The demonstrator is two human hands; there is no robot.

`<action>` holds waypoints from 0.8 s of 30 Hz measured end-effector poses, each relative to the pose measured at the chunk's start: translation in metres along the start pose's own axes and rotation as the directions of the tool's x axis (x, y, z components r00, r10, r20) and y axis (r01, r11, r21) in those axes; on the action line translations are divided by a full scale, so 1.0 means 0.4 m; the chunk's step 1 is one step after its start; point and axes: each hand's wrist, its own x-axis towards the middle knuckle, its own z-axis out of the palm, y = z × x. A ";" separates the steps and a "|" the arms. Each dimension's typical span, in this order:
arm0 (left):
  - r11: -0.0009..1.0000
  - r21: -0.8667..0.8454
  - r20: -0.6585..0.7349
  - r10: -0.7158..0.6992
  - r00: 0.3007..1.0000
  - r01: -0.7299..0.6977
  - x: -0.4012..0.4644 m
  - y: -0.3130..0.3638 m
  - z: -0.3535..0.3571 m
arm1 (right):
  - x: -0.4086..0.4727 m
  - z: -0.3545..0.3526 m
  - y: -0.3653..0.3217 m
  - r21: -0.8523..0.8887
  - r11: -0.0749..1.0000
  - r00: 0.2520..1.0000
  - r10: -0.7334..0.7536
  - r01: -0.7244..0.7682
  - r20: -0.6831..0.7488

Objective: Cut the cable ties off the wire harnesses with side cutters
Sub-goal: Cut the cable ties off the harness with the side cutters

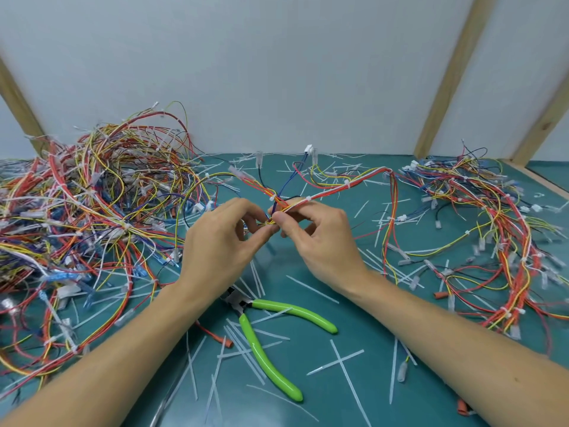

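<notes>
I am holding one wire harness (311,197) up in the middle of the frame, above the green mat (363,306). My left hand (221,238) pinches the wires with finger and thumb, and my right hand (311,232) pinches them just beside it, so both hands are closed on the same bunch. The side cutters (261,322) with green handles lie on the mat below my hands, and nobody holds them. I think I am hunting for the next white cable tie (272,197) on this bunch. To do it well, I should keep the wires pulled straight, turn the tie so it faces up, then pick up the cutters and snip only the tie, not the wires. I count one pair of cutters and two big piles: a wire pile (86,204) at the left and another wire pile (498,235) at the right. The cut tie bits (345,365) on the mat are too many to count.
</notes>
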 end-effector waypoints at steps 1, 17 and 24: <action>1.000 0.007 0.008 0.003 1.000 -0.003 0.000 0.000 -0.001 | -0.001 -0.001 0.000 -0.011 1.000 1.000 -0.001 0.001 -0.001; 0.996 0.084 0.146 -0.033 0.989 0.021 -0.001 -0.034 0.012 | 0.029 -0.022 0.016 0.302 0.913 0.932 0.330 -0.274 -0.152; 0.992 0.105 0.121 -0.089 0.989 0.076 -0.004 -0.026 0.011 | 0.030 -0.022 0.020 0.302 0.907 0.933 0.341 -0.295 -0.111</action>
